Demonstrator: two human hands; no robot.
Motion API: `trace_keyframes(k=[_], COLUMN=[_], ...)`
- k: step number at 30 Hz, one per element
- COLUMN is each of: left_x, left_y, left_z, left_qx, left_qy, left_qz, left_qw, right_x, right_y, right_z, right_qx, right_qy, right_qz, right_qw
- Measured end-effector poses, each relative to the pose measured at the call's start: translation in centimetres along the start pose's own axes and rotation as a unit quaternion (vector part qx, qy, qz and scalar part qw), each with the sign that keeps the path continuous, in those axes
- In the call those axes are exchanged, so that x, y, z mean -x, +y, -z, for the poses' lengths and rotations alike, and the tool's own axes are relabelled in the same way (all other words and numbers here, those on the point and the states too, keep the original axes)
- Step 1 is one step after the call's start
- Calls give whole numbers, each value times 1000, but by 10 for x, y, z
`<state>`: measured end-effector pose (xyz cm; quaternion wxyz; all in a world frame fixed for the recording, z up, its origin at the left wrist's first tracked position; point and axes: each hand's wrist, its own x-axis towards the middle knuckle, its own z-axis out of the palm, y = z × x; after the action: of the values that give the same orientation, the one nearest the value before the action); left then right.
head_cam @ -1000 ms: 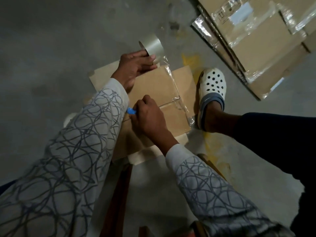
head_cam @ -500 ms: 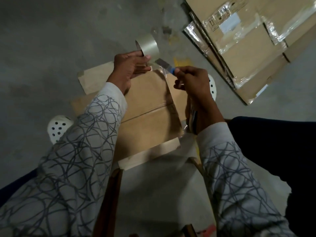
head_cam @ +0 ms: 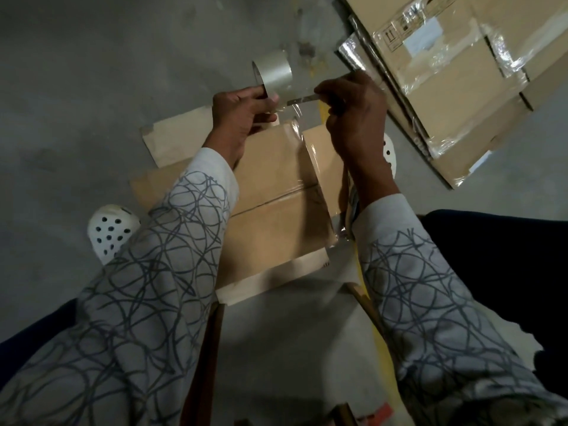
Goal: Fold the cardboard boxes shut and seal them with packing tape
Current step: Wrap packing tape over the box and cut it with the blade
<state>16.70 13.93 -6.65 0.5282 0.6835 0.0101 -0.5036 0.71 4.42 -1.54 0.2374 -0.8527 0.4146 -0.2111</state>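
A brown cardboard box [head_cam: 276, 229] lies on the concrete floor between my feet, its flaps folded shut and a strip of clear tape [head_cam: 307, 158] running along its right side. My left hand [head_cam: 242, 110] grips a roll of clear packing tape [head_cam: 273, 73] above the box's far edge. My right hand [head_cam: 353, 115] holds a small cutter whose metal blade [head_cam: 302, 99] touches the stretched tape right beside the roll. The cutter's handle is hidden inside my fingers.
Flattened and taped cardboard boxes [head_cam: 455, 75] lie stacked at the upper right. My white perforated clogs [head_cam: 112, 230] sit either side of the box, the right one [head_cam: 388, 152] mostly hidden by my hand. A wooden frame edge [head_cam: 206, 348] is below.
My right hand lifted off the box top with the blue-handled cutter and came up to the tape beside the roll. The left hand kept the roll raised.
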Motion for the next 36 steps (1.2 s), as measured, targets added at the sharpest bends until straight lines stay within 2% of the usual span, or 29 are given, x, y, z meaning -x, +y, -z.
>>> trace_keyframes(k=[5,10,14,21,24,26,30,33,35,36], left_x=[-2,-7,-8,-9,-7,-6,-8,-11,-12,-13], left_y=[0,-3,-5,-5,-6,-5,-1,1,2,2], left_z=[-1,-3,-4,-5,-6,-4,-4,1,7,9], left_qx=[6,0,-19,-20,-21,-9,20,70,106,130], left_qy=[17,26,31,42,48,51,78,96,114,126], left_qz=[-14,-28,-48,-46,-50,-51,-43,-23,-5,0], left_qw=[1000,999,998,998,997,997,996,993,988,983], right_x=[-6,-10,-5,-8,8,13,9,17,21,23], right_y=[1,-2,-4,-5,-7,-4,2,6,4,2], right_z=[-10,-9,-18,-16,-29,-26,4,8,5,4], right_qx=[33,29,59,61,72,59,26,-37,-116,-176], right_qy=[-39,-33,-59,-31,-89,-73,30,57,60,54], right_qz=[20,19,6,39,33,9,-46,-123,-213,-279], right_qw=[999,999,996,997,993,996,998,990,968,943])
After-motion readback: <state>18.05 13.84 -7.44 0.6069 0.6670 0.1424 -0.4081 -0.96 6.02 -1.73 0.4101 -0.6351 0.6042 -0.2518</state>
